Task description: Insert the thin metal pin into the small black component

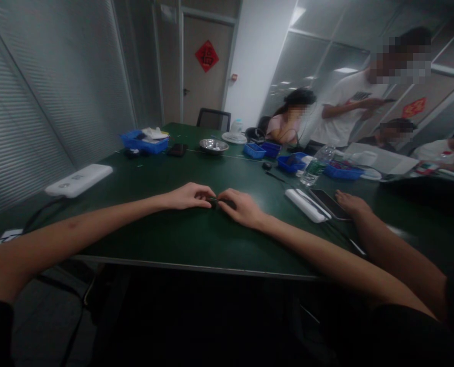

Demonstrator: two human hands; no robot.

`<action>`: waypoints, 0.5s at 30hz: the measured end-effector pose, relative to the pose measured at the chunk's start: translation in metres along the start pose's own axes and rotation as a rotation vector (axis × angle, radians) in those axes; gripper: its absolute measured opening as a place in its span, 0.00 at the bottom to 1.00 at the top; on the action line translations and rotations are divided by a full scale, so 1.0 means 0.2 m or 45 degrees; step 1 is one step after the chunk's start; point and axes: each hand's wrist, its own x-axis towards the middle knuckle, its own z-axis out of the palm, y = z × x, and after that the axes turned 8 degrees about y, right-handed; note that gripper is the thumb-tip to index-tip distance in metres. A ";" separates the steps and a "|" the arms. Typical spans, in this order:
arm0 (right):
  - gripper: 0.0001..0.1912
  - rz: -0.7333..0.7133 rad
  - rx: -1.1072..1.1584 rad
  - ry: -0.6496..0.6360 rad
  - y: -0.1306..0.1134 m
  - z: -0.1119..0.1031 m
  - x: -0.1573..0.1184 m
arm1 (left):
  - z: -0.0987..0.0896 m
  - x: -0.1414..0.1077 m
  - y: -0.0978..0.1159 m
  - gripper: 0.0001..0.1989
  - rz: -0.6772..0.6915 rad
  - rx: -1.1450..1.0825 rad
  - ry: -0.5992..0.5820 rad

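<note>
Over the middle of the green table (154,237), my left hand (190,196) and my right hand (242,207) meet, fingertips almost touching. Between them is a small dark object (213,202), too dim and small to name. My left thumb and index finger pinch it from the left. The fingers of my right hand are curled round its other side, with part of something dark showing under them. Both wrists stay low, close to the tabletop.
A white power bank-like block (79,180) lies left, another white block (306,205) right. Beside it, a co-worker's hand (354,205) is by a phone (329,204). Farther back are a plastic bottle (317,165), a metal bowl (213,147) and a blue tray (144,144).
</note>
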 end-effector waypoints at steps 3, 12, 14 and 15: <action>0.10 0.085 -0.008 0.109 0.02 0.01 0.01 | 0.01 0.01 -0.03 0.29 -0.028 -0.106 0.010; 0.10 0.505 -0.180 0.182 0.05 0.01 0.03 | 0.00 0.00 -0.03 0.17 0.029 0.143 0.147; 0.10 0.524 -0.171 0.175 0.05 0.00 0.03 | 0.01 0.01 -0.03 0.14 0.127 0.219 0.192; 0.10 0.524 -0.166 0.171 0.05 0.00 0.03 | 0.01 0.01 -0.02 0.13 0.168 0.242 0.198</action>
